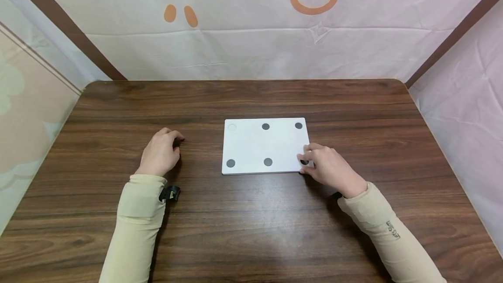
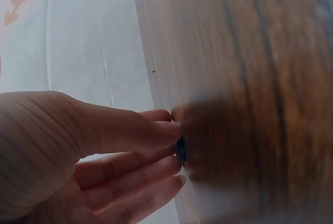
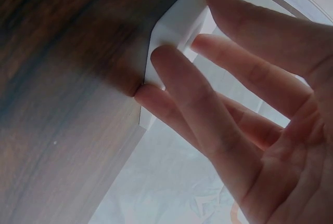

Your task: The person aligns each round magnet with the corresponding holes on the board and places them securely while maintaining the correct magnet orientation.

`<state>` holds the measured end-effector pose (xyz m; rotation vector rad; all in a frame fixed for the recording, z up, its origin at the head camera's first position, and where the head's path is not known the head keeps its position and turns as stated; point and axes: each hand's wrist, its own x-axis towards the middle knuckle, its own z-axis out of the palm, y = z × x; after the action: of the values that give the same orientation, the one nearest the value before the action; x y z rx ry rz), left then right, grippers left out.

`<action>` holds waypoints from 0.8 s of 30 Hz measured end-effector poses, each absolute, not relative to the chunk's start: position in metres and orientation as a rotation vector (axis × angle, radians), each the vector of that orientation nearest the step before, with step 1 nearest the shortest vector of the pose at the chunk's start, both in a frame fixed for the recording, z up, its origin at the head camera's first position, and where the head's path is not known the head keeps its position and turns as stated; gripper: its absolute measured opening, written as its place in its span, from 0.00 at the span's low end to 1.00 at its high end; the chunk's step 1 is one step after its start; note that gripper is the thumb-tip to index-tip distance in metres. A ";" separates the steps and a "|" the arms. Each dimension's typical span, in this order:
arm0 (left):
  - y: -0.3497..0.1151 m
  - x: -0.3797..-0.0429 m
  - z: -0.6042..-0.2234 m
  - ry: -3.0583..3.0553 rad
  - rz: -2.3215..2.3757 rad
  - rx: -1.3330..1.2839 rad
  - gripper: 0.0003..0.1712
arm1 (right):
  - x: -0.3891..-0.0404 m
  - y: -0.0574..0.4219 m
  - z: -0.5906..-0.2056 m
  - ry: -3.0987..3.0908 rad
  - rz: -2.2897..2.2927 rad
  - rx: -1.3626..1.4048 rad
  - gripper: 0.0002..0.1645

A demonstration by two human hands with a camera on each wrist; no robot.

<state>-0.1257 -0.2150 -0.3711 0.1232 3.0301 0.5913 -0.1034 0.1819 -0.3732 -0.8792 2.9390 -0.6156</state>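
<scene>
A white rectangular board (image 1: 251, 145) lies on the table, with several dark round discs on its face and a bare round mark (image 1: 232, 127) at its far left corner. My right hand (image 1: 328, 167) rests at the board's near right corner. Its fingers (image 3: 182, 73) are spread and fairly straight, touching the edge around a dark disc (image 1: 304, 162) there. Left of the board, my left hand (image 1: 159, 152) is low over the table. Its thumb and fingertips pinch a small dark disc (image 2: 181, 149), mostly hidden by the fingers.
The brown wood-grain table (image 1: 251, 222) extends to a pale printed cloth (image 1: 243, 51) hanging behind its far edge. More cloth hangs at both sides. A black strap piece (image 1: 170, 193) sits at my left cuff.
</scene>
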 end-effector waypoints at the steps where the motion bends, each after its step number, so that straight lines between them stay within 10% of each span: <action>1: -0.215 -0.126 -0.371 3.032 0.597 0.123 0.16 | -0.103 0.182 -0.373 2.940 -0.617 -0.880 0.17; 24: -0.216 -0.128 -0.371 3.084 0.571 0.079 0.09 | -0.103 0.182 -0.374 2.933 -0.624 -0.884 0.17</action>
<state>-0.1284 -0.2162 -0.3711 0.0788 3.0840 0.5713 -0.1034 0.1821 -0.3738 -0.8837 2.9329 -0.6241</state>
